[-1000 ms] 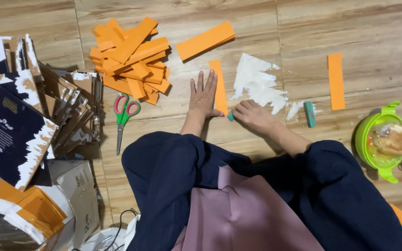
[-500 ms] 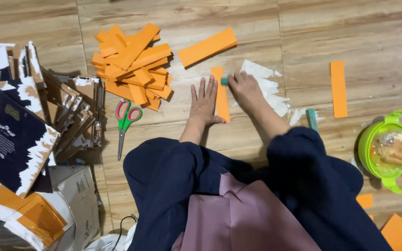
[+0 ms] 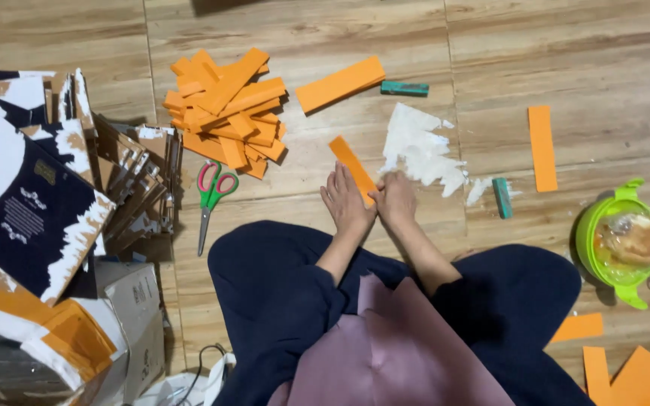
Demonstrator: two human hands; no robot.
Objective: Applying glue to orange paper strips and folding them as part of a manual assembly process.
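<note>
**Wooden floor, cluttered at the left**

Pale brown floorboards (image 3: 566,68) with visible grain and dark seams fill the view under soft, even light. Torn cardboard packaging (image 3: 31,210) piles against the left edge, a small box (image 3: 133,301) beside it

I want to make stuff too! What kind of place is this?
Probably a home floor used as a craft spot: a person sits on the wood-look floor, with a pile of orange paper strips, scissors and torn cardboard boxes around.
</note>
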